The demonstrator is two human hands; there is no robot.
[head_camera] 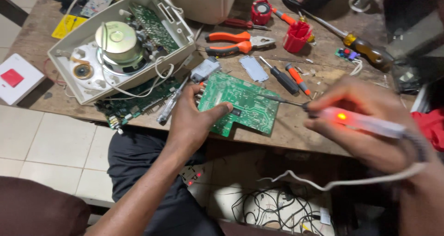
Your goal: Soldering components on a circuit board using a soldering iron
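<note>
Left hand (189,120) clamped on the near left edge of a green circuit board (240,104), thumb pressed flat on top, fingers tucked under and out of sight. Right hand (365,120) closed around a white soldering iron (365,121) with a red light glowing on its body, thin metal tip laid across the right part of the board; white cord (333,183) trailing off the iron's rear and looping down below the table edge. Board resting at the front edge of a worn wooden table (296,134), over the lap. Just left of the holding hand, a clear-handled tester screwdriver (169,107), beside a second, darker circuit board (134,104) tucked under an opened white appliance casing (125,46) with a round metal motor inside. Behind the green board, a small grey plate (254,68) and two small screwdrivers (289,78). Farther back, orange-handled pliers (236,42), a red plastic cup (297,36), a large amber-handled screwdriver (358,42). At far left, a white box with a red square (16,77).
</note>
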